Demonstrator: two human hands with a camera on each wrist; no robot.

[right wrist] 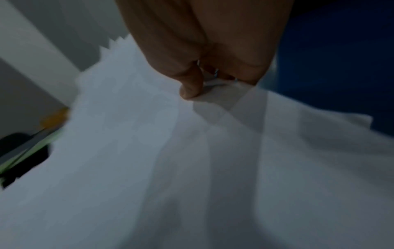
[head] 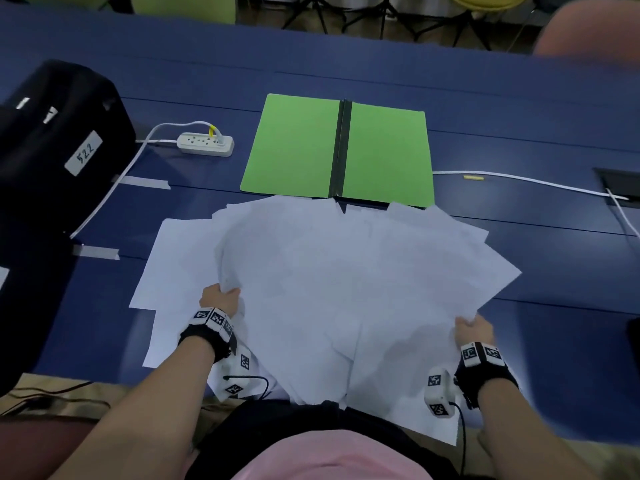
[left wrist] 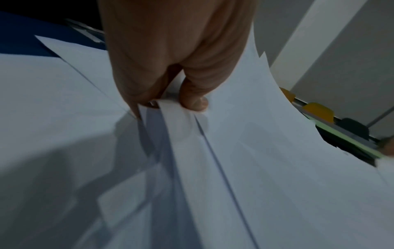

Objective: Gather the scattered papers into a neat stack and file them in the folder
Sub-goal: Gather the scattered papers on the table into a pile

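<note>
A loose fan of several white papers (head: 346, 278) spreads across the near half of the blue table, with its far corners reaching the folder. My left hand (head: 220, 297) pinches the fan's left edge, thumb on top (left wrist: 170, 104). My right hand (head: 472, 327) pinches the right edge, thumb (right wrist: 192, 91) over the sheets. Further sheets (head: 166, 258) lie flat on the table under and left of the held fan. The green folder (head: 294, 147) lies open and flat just beyond the papers, with a black spine down its middle.
A black bag (head: 52, 133) with a white label stands at the left. A white power strip (head: 206, 143) and its cable lie left of the folder. Another white cable (head: 536, 183) runs to a table socket (head: 620, 185) on the right. Strips of grey tape (head: 145, 181) lie on the table.
</note>
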